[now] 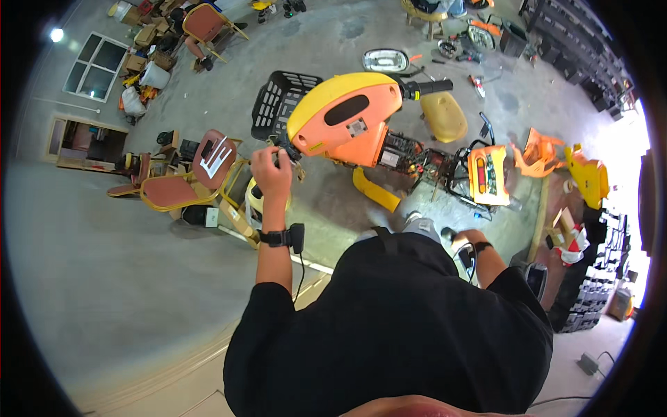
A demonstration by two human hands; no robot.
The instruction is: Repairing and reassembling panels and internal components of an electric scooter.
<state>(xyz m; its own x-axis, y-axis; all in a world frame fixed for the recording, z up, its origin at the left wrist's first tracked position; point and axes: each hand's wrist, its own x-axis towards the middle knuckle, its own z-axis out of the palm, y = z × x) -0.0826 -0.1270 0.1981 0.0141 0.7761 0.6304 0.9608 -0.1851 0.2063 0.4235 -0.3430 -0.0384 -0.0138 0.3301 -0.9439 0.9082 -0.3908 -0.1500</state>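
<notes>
A partly stripped scooter with a yellow and orange front cover stands in front of me. My left hand is at the near end of its handlebar, fingers curled round the dark handlebar end. Past the cover, the far black grip sticks out. A black basket sits at the scooter's front. Wiring and frame lie bare behind the orange panel. My right hand hangs low by my right side, near the scooter's tail section; its fingers are mostly hidden.
Brown chairs stand on the left, papers on one. A yellow seat, a light-coloured oval shell and orange panels lie about the floor. Black racks line the far right. Another person sits at the top left.
</notes>
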